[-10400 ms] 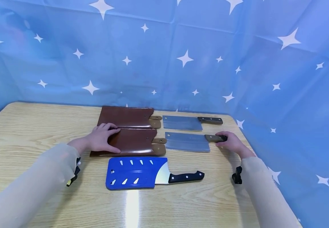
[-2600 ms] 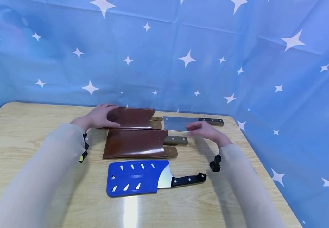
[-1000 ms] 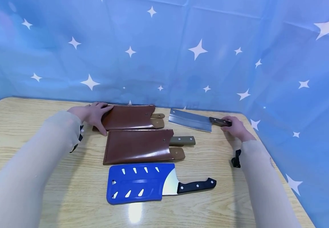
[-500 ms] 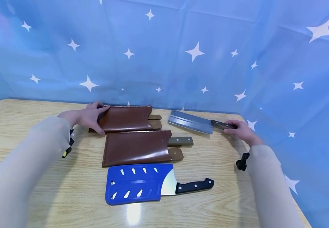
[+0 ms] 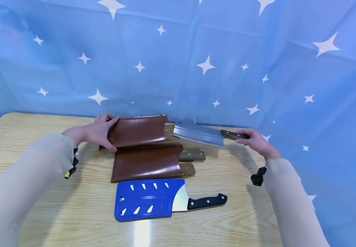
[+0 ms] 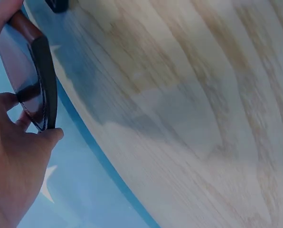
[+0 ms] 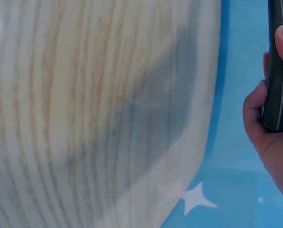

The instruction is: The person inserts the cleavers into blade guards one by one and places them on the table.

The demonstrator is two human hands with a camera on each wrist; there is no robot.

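Observation:
My left hand [image 5: 96, 133] pinches the closed left end of the rear brown leather cleaver sheath [image 5: 137, 130]. That sheath tilts up off the table, its mouth facing right. In the left wrist view, thumb and fingers clasp the sheath's [image 6: 47, 85] edge. My right hand [image 5: 258, 143] grips the dark riveted handle of a cleaver [image 5: 197, 133], held above the table. The blade's left end overlaps the tan straps at the sheath's mouth. The right wrist view shows fingers curled round the black-looking handle [image 7: 279, 95]; the blade is out of that frame.
In front lies a second brown sheath [image 5: 147, 163] with a lighter cleaver handle [image 5: 193, 155] sticking out. Nearest is a cleaver with a black handle [image 5: 208, 201] in a blue guard [image 5: 144, 200]. A blue starry cloth [image 5: 178, 68] hangs behind the wooden table [image 5: 227, 226].
Earlier, the lighter-handled cleaver went into the front sheath. Since then, my right hand has lifted the dark-handled cleaver and brought it left to the rear sheath's mouth; my left hand has raised that sheath.

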